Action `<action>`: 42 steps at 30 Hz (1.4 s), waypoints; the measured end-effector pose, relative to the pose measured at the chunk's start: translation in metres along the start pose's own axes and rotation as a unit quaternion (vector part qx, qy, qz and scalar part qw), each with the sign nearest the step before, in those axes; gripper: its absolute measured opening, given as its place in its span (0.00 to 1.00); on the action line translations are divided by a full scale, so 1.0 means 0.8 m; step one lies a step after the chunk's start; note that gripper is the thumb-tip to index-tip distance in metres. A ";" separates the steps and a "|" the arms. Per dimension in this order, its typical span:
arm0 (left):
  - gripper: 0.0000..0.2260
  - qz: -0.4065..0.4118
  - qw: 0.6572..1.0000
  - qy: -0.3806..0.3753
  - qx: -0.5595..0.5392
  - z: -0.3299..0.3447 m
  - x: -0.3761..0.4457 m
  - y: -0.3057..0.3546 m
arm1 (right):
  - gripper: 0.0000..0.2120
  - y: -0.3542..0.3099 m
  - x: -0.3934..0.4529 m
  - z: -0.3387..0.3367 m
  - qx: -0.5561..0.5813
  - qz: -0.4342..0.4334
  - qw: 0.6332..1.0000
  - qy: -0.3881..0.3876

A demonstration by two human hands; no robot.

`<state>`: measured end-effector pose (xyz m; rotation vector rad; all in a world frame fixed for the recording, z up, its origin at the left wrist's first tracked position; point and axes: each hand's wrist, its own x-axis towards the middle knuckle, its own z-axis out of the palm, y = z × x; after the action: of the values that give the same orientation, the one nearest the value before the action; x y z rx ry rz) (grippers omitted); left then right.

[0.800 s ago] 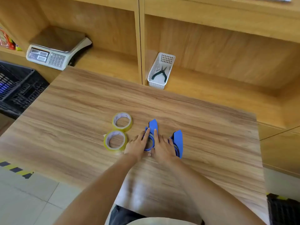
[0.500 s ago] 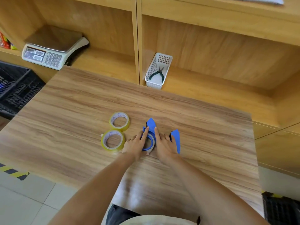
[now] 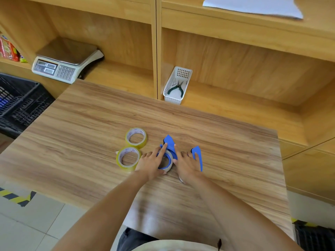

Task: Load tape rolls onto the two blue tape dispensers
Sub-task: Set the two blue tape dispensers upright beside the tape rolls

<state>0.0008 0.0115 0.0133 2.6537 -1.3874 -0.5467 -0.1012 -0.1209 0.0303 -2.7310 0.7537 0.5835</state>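
Note:
Two yellowish tape rolls lie flat on the wooden table, one farther (image 3: 136,137) and one nearer (image 3: 128,158). To their right stands a blue tape dispenser (image 3: 169,144) with an empty-looking core ring (image 3: 165,161). My left hand (image 3: 151,163) and my right hand (image 3: 186,164) press on this dispenser from both sides, index fingers along its blue body. A second blue dispenser (image 3: 198,156) stands just right of my right hand, partly hidden by it.
A white basket (image 3: 177,86) with pliers sits on the shelf behind the table (image 3: 90,124). A weighing scale (image 3: 63,60) stands on the left shelf. Black crates (image 3: 18,100) are at the left. The table edge runs near my body.
Both hands stay on the left dispenser with almost no shift; only the camera view has moved slightly.

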 end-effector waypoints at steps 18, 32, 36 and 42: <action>0.45 0.039 0.997 0.052 0.052 -0.013 -0.074 -0.009 | 0.26 -0.020 -0.038 -0.003 0.002 -0.022 1.000 0.013; 0.49 -0.045 0.990 -0.090 0.103 0.024 -0.153 -0.075 | 0.22 -0.032 -0.053 0.020 0.020 -0.059 0.998 0.022; 0.51 -0.062 0.989 -0.101 0.084 0.024 -0.153 -0.071 | 0.25 -0.025 -0.054 0.018 0.029 -0.055 0.998 0.024; 0.46 -0.031 0.993 -0.021 0.115 0.007 -0.138 -0.066 | 0.25 -0.019 -0.050 0.003 0.020 -0.043 0.998 0.046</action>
<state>-0.0182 0.1322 0.0249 2.8901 -1.4641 -0.4772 -0.1254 -0.0898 0.0476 -2.7525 0.6585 0.4235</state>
